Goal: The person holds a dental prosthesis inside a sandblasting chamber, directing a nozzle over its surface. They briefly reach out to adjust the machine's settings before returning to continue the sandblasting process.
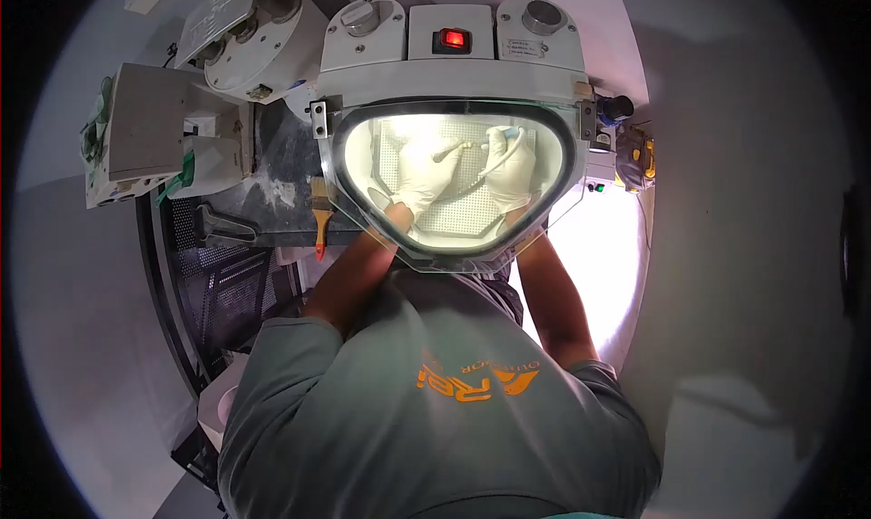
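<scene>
Both my hands are gloved in white inside a lit blasting cabinet, seen through its window [538,212]. My left hand [426,170] is closed, its fingertips pinching a small pale piece [466,145] whose kind I cannot make out. Facing it, my right hand [510,172] is wrapped round a blasting handpiece [510,133] with a bluish part. The nozzle end points left toward the small piece, with a short gap between them. From the handpiece a thin grey hose [494,162] curves down and left between my hands. Beneath them lies a perforated white floor grid [458,218].
Above the window, the cabinet carries a lit red switch [452,39] and two knobs, one a grey knob [542,16]. A paintbrush [321,218] lies on the dusty dark bench [283,170] at left. Beyond stands a white boxy machine [136,133]. A yellow-black device [638,158] is at right.
</scene>
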The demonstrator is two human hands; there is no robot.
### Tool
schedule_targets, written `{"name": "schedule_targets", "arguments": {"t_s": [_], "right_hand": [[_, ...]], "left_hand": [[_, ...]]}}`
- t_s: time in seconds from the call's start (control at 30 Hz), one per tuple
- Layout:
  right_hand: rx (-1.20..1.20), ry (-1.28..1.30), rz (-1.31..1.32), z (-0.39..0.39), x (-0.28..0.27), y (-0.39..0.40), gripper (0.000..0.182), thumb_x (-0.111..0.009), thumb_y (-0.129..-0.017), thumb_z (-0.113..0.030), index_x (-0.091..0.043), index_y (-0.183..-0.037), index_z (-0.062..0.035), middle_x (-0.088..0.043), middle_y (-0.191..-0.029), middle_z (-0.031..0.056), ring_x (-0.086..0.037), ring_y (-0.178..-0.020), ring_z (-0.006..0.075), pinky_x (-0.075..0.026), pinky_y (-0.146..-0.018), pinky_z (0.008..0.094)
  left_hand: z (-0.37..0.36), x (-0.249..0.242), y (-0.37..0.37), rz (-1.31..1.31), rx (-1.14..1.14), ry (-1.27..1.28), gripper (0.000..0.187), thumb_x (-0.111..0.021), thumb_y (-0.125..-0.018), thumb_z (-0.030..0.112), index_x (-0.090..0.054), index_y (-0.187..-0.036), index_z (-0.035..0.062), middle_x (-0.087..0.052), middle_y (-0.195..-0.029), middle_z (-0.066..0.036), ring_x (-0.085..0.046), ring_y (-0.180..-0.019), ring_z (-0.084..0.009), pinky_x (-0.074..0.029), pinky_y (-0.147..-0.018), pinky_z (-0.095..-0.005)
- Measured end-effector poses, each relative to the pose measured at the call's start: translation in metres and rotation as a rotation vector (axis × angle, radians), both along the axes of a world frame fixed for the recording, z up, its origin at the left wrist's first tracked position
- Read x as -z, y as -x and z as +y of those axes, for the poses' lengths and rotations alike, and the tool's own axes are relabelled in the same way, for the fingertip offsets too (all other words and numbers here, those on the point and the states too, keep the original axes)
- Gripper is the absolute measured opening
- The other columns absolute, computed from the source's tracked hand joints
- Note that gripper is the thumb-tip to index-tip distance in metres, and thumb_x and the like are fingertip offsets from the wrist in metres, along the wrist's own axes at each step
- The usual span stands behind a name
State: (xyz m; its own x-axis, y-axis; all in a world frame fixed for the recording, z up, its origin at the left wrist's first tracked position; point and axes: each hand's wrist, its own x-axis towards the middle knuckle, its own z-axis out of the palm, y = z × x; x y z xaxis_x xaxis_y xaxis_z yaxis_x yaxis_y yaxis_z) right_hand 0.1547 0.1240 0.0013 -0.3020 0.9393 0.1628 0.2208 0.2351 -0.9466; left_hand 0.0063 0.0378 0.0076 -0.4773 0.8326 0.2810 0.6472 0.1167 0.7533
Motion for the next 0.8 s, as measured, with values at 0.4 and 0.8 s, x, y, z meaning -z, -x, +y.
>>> {"name": "schedule_targets", "arguments": {"t_s": [0.4, 0.8], "right_hand": [[-0.036, -0.189, 0.014, -0.003, -0.004, 0.004, 0.007, -0.073, -0.102, -0.009, -0.069, -0.1, -0.0037, -0.07, -0.092, 0.0144, -0.071, -0.083, 0.0335, -0.055, -0.076, 0.0421], [-0.027, -0.163, 0.02, -0.004, -0.007, 0.004, 0.011, -0.075, -0.103, -0.014, -0.07, -0.1, -0.004, -0.069, -0.093, 0.0135, -0.069, -0.08, 0.0328, -0.054, -0.072, 0.042]], "left_hand": [[0.001, -0.001, 0.001, 0.029, 0.02, -0.042, 0.014, -0.088, -0.084, 0.015, -0.085, -0.097, 0.0112, -0.069, -0.079, -0.009, -0.068, -0.074, -0.0291, -0.053, -0.068, -0.0409], [0.0, -0.006, 0.001, 0.012, 0.032, -0.02, 0.016, -0.088, -0.087, 0.021, -0.086, -0.099, 0.0111, -0.075, -0.086, -0.009, -0.072, -0.081, -0.0303, -0.057, -0.074, -0.0408]]}}
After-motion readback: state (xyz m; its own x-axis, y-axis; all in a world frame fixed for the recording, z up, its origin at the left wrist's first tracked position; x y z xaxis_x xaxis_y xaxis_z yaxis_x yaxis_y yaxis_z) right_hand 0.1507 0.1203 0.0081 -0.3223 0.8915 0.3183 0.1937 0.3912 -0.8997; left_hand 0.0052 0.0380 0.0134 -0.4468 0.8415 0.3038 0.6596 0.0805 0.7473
